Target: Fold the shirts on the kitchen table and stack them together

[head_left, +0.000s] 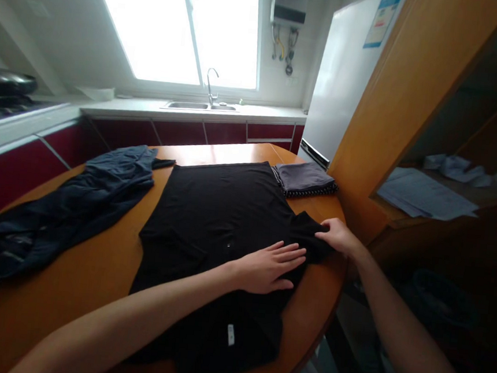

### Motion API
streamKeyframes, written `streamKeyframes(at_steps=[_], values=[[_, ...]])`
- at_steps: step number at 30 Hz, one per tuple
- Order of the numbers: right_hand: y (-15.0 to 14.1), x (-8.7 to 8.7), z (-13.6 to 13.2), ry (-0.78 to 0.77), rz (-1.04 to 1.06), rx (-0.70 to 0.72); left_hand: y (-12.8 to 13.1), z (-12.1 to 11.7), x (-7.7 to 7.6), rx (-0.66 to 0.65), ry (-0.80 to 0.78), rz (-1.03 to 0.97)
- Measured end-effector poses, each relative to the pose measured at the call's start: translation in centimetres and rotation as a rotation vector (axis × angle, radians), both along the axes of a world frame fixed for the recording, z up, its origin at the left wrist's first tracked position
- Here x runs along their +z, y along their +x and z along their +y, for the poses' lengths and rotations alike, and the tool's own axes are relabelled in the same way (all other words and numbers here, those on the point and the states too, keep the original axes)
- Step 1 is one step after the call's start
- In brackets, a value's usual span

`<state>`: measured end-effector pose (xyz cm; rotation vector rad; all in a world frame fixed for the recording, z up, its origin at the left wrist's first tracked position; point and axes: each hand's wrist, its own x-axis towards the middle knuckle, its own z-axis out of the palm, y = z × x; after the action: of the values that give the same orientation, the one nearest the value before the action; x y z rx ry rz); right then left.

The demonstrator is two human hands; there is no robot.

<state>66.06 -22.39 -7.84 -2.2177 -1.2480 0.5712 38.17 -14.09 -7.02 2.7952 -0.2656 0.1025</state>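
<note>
A black shirt lies spread out on the wooden table, its hem toward the window and its collar end, with a small white label, toward me. My left hand rests flat on the shirt near its right side, fingers stretched out. At the table's right edge, my right hand pinches the end of the shirt's right sleeve between thumb and fingers. The shirt's left sleeve lies folded in over the body.
Dark blue clothing lies crumpled on the left of the wooden table. Folded grey and patterned cloth sits at the far right. Beyond are a counter with a sink, a fridge and a shelf holding papers.
</note>
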Motion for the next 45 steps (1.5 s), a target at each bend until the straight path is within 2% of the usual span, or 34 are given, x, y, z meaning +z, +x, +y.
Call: streamKeyframes(at_steps=[3, 6, 13, 22, 26, 30, 34, 38, 42, 45], values=[[1.6, 0.9, 0.2, 0.011, 0.277, 0.014, -0.4, 0.1, -1.0, -0.014, -0.004, 0.026], [2.4, 1.4, 0.5, 0.024, 0.403, 0.027, -0.5, 0.1, -1.2, -0.019, -0.007, 0.019], [2.5, 0.9, 0.2, -0.025, 0.412, -0.037, -0.3, 0.2, -1.4, -0.017, -0.012, -0.013], [2.3, 3.3, -0.5, 0.226, 0.445, 0.032, -0.2, 0.2, -1.5, 0.020, -0.052, -0.038], [1.4, 3.1, -0.1, 0.328, 0.460, -0.074, -0.4, 0.1, -1.1, 0.033, -0.066, -0.078], [1.4, 2.5, 0.3, 0.285, 0.375, -0.163, -0.5, 0.2, -1.0, 0.037, -0.074, -0.097], [2.3, 1.7, 0.8, 0.199, 0.264, -0.117, -0.5, 0.2, -1.0, 0.016, -0.070, -0.086], [2.7, 0.2, 0.8, 0.244, 0.042, -0.133, -0.4, 0.1, -1.0, 0.046, -0.070, -0.060], [0.7, -0.9, -1.7, 0.270, -0.265, -0.161, -0.2, 0.1, -1.6, 0.060, -0.058, -0.057], [-2.4, -0.6, -5.0, 0.420, -0.397, -0.104, 0.0, 0.2, -2.0, 0.068, -0.049, -0.049]])
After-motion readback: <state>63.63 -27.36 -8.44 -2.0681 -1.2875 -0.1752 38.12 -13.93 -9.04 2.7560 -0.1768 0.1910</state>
